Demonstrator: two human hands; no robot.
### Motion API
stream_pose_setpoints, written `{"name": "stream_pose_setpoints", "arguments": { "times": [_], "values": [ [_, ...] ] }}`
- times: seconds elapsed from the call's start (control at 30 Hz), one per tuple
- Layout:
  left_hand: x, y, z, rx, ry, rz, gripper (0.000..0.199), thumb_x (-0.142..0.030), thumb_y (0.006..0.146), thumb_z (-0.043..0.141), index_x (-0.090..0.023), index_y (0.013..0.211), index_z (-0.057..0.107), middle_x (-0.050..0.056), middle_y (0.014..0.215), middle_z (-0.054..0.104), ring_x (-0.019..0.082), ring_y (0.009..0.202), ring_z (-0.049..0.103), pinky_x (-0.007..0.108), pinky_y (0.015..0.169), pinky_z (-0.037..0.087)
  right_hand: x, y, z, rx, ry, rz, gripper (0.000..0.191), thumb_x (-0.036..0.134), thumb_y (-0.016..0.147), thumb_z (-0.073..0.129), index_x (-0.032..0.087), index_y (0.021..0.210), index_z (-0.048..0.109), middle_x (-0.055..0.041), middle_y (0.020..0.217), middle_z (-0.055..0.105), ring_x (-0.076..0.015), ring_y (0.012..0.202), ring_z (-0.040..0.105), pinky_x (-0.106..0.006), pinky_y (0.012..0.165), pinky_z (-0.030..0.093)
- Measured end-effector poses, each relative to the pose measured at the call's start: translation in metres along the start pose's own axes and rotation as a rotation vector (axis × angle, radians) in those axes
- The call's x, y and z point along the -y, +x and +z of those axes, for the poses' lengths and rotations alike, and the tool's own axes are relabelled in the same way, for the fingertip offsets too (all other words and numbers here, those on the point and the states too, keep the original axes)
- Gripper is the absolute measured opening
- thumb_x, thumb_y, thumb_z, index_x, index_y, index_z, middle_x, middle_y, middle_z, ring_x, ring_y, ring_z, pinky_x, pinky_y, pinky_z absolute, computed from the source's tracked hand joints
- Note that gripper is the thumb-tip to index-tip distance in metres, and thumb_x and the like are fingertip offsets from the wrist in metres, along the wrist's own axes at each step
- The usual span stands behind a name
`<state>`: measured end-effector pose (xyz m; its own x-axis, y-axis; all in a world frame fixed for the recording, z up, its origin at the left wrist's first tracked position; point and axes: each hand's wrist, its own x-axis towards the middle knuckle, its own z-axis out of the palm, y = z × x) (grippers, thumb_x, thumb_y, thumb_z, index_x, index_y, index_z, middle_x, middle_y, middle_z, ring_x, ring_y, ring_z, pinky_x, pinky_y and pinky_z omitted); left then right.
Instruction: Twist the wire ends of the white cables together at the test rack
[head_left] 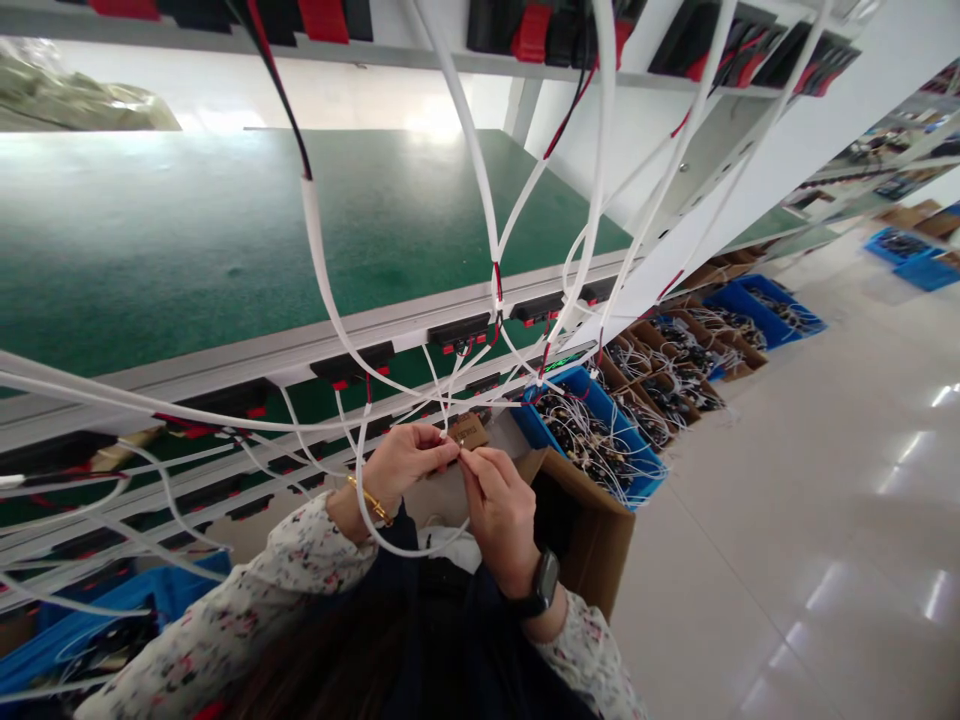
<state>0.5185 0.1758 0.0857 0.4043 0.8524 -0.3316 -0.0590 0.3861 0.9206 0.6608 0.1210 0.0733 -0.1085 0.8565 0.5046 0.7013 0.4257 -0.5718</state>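
Fingertips of both hands meet in front of my body, over the space below the bench edge. My left hand [405, 462] is closed in a pinch, with a small white wire end [443, 434] showing at its fingertips. My right hand [501, 505] is closed too, its thumb and forefinger pinched against the left fingertips. A white cable [397, 550] hangs in a loop below my left wrist and runs up behind my right hand. The exact part between the fingertips is too small to make out.
Black-and-red spring terminals [461, 335] line the bench edge, with white cables draped between rails. Behind lies a green bench top [225, 240]. An open cardboard box [615, 560] stands by my right arm, beside a blue bin [652, 478] of cabled parts. Another blue bin [184, 585] sits left.
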Motion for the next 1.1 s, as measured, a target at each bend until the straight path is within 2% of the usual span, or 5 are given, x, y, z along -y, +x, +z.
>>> {"name": "stream_pose_setpoints", "arguments": {
  "times": [0.23,0.4,0.8,0.97,1.1],
  "values": [
    [0.008,-0.002,-0.003,0.153,-0.039,0.271,0.042,-0.048,0.071,0.066,-0.012,0.09,0.054,0.001,0.072,0.058,0.011,0.068,0.052,0.023,0.062,0.037,0.004,0.01,-0.008,0.01,0.573,0.564,0.009,0.026,0.081,0.061,0.017,0.076,0.063,0.0018,0.062,0.055,-0.0097,0.053,0.048,-0.02,0.048,0.038],
    [0.019,-0.005,-0.005,0.112,-0.05,0.346,0.033,-0.043,0.083,0.054,-0.014,0.098,0.051,0.0,0.066,0.06,0.009,0.055,0.046,0.022,0.055,0.034,0.0,0.014,-0.012,0.022,0.895,0.794,0.014,0.029,0.073,0.069,0.016,0.073,0.063,0.0053,0.054,0.05,-0.0056,0.046,0.043,-0.016,0.043,0.036],
    [0.026,-0.01,-0.01,0.022,-0.025,0.309,0.028,-0.034,0.073,0.067,-0.012,0.089,0.071,0.004,0.062,0.068,0.014,0.061,0.06,0.027,0.066,0.047,0.007,0.018,-0.017,0.067,0.875,0.722,0.012,0.028,0.072,0.069,0.017,0.074,0.064,0.0036,0.061,0.054,-0.0087,0.052,0.05,-0.023,0.057,0.051],
    [0.032,-0.012,-0.014,0.068,-0.023,0.311,0.039,-0.039,0.078,0.063,-0.011,0.105,0.065,0.005,0.065,0.069,0.015,0.064,0.061,0.027,0.066,0.047,0.011,0.022,-0.02,0.089,0.742,0.53,0.007,0.023,0.076,0.062,0.016,0.074,0.063,-0.0056,0.091,0.064,-0.0146,0.074,0.059,-0.027,0.07,0.05],
    [0.029,-0.016,-0.012,0.058,-0.081,0.271,0.035,-0.037,0.077,0.065,-0.012,0.101,0.06,0.003,0.061,0.069,0.014,0.06,0.062,0.025,0.063,0.046,0.016,0.023,-0.019,0.114,0.747,0.543,0.006,0.023,0.076,0.06,0.017,0.074,0.062,-0.0057,0.086,0.067,-0.0163,0.075,0.062,-0.029,0.072,0.051]
  ]
}}
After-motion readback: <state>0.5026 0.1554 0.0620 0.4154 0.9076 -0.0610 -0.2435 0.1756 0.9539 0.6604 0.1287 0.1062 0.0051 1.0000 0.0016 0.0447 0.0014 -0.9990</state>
